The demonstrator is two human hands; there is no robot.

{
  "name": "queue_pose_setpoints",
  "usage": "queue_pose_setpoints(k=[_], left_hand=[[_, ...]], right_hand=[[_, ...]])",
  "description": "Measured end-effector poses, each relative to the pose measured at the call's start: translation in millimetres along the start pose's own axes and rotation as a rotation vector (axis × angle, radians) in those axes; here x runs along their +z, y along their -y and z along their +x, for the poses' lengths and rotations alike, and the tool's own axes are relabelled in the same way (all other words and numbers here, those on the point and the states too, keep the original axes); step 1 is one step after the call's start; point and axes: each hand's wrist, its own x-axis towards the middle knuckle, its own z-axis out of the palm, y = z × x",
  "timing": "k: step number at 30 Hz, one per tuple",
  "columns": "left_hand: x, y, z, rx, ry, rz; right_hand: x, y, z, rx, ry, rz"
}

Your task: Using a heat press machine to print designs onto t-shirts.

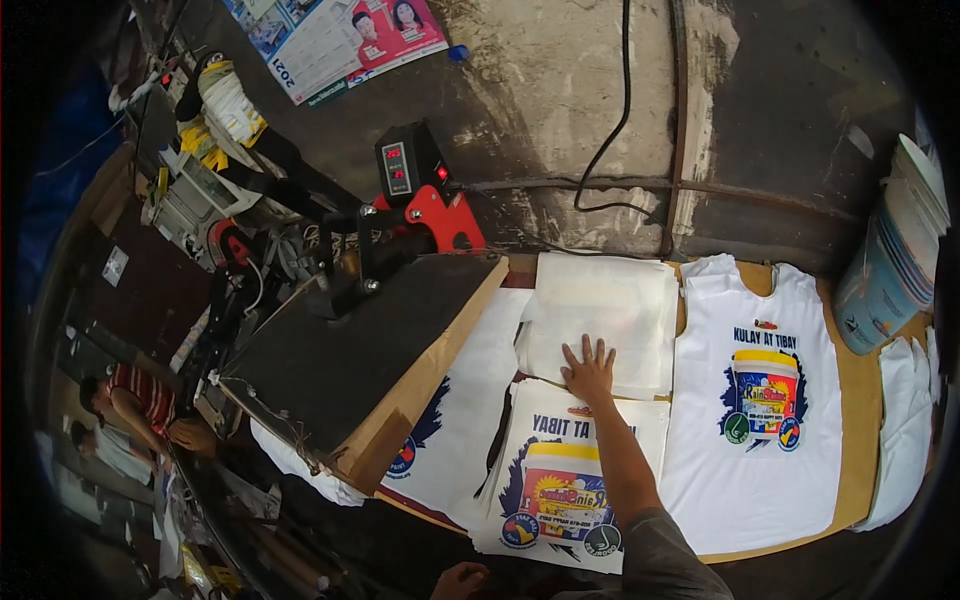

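Note:
My right hand [590, 372] lies with fingers spread on a stack of pale, blank-faced paper sheets [610, 300]. Just below it is a stack of printed transfer sheets [560, 470] with a mirrored paint-bucket design; my forearm crosses its right side. To the right, a white sleeveless shirt [690, 490] lies flat, bearing the same design the right way round. On the left, a heat press's dark upper plate [360, 340] stands raised and tilted over another white printed shirt [470, 400]. My left hand [460, 580] is low at the bottom edge, its fingers mostly hidden.
The press's red bracket [448, 222] and lit control box [412, 165] stand by the wall. Stacked buckets [890, 260] sit at the right, beside more white cloth [895, 430]. A black cable [605, 150] hangs down the wall. Two people [135, 405] are at far left.

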Motion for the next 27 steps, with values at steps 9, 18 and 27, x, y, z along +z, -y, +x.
queue_pose_setpoints(k=[9,18,27], left_hand=[[-52.0,48.5,-12.2,0.138,-0.088,0.232],[-249.6,10.0,64.9,0.612,-1.052,0.116],[-402.7,-52.1,179.0,0.485,0.160,-0.852]], right_hand=[[-19.1,36.1,-16.0,0.050,-0.310,0.306],[-38.9,156.6,-201.3,0.355,0.020,1.912],[-26.4,228.9,-307.4,0.305,0.047,2.174]])
